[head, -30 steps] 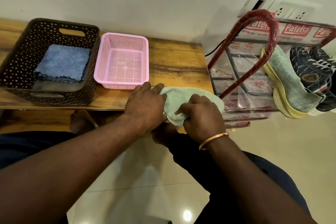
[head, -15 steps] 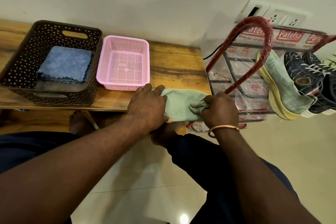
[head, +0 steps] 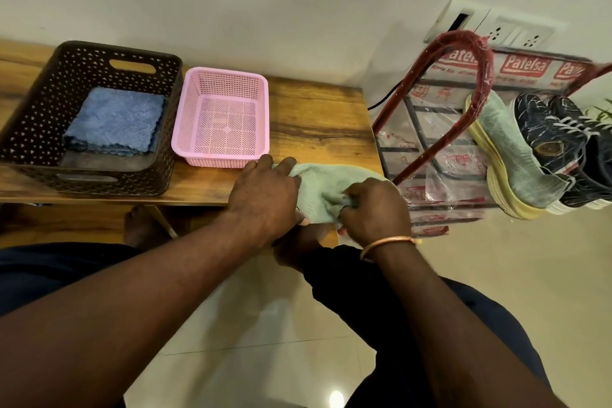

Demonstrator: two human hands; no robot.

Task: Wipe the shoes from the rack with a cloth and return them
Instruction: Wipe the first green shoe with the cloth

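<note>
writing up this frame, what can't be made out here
All head view.
1. Pale green item: left hand and right hand cover much of it; shoe or cloth unclear.
2. Dark shoes on rack: cut by right edge.
3. Blue cloths in brown basket: layers too small to count.

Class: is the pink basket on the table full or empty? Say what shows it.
The pink basket is empty: its perforated floor shows bare throughout.
</note>
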